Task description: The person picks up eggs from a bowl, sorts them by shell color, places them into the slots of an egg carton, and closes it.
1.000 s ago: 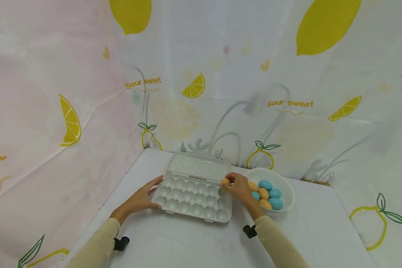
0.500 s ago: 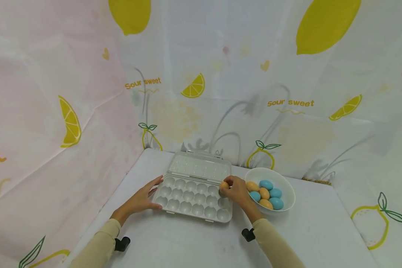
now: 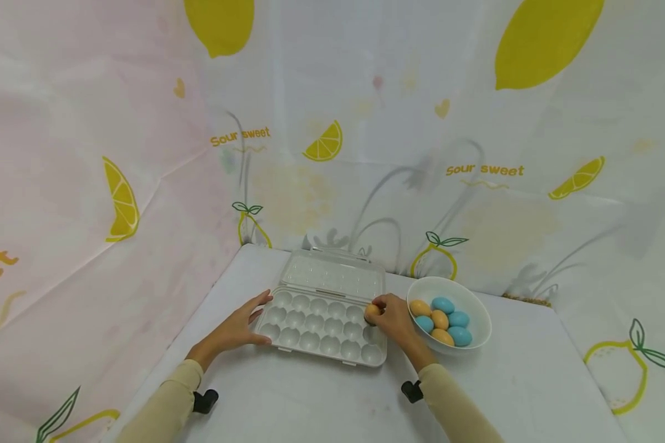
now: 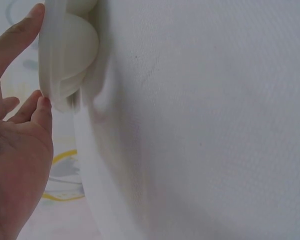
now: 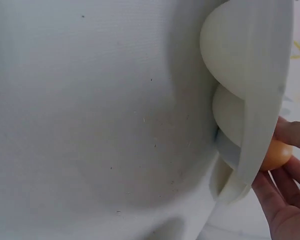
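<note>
A white egg tray with rows of round hollows lies on the table, its clear lid folded back behind it. At the tray's left end rests my left hand, thumb at the front corner and fingers at the back; in the left wrist view the fingertips touch the rim. My right hand pinches an orange-yellow egg at the back right hollow. From the right wrist view, that egg shows just above the tray's edge, between thumb and fingers.
A white bowl to the right of the tray holds several blue eggs and orange-yellow eggs. The table has a white cover. Lemon-printed cloth hangs behind it and at the left.
My right hand has brought the egg slightly lower, down into the back right corner hollow. The left hand stays at the tray's end. The head view has shifted a little.
</note>
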`<act>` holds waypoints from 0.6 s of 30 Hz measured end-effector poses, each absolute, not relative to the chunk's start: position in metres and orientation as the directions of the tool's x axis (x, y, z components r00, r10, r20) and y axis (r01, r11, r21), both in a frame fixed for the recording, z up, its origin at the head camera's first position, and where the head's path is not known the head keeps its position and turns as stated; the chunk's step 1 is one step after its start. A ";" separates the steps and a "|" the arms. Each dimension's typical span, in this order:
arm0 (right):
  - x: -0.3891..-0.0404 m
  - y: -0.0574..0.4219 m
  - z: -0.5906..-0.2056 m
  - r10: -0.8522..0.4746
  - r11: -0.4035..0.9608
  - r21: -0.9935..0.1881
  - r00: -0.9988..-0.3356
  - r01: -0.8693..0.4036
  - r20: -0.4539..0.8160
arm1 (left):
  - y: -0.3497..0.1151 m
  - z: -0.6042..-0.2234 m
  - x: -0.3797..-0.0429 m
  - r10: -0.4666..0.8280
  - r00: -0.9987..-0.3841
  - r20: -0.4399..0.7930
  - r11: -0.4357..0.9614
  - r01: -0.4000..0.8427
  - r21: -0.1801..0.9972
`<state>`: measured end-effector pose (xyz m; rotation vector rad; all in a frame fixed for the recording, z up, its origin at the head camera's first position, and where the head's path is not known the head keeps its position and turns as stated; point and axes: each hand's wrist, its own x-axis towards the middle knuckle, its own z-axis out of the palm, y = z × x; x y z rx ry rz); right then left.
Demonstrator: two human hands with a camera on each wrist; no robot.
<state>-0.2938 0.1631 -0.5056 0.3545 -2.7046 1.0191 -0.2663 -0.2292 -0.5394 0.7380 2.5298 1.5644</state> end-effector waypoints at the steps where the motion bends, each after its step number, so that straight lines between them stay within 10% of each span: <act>1: -0.294 0.163 -0.506 -0.147 0.735 -0.603 -0.941 -0.310 0.305 | -0.229 -0.539 -0.266 0.438 -0.880 0.185 0.363 0.361 0.859; 18: -0.295 0.163 -0.510 -0.153 0.725 -0.601 -0.929 -0.337 0.336 | -0.230 -0.544 -0.268 0.442 -0.876 0.191 0.373 0.373 0.850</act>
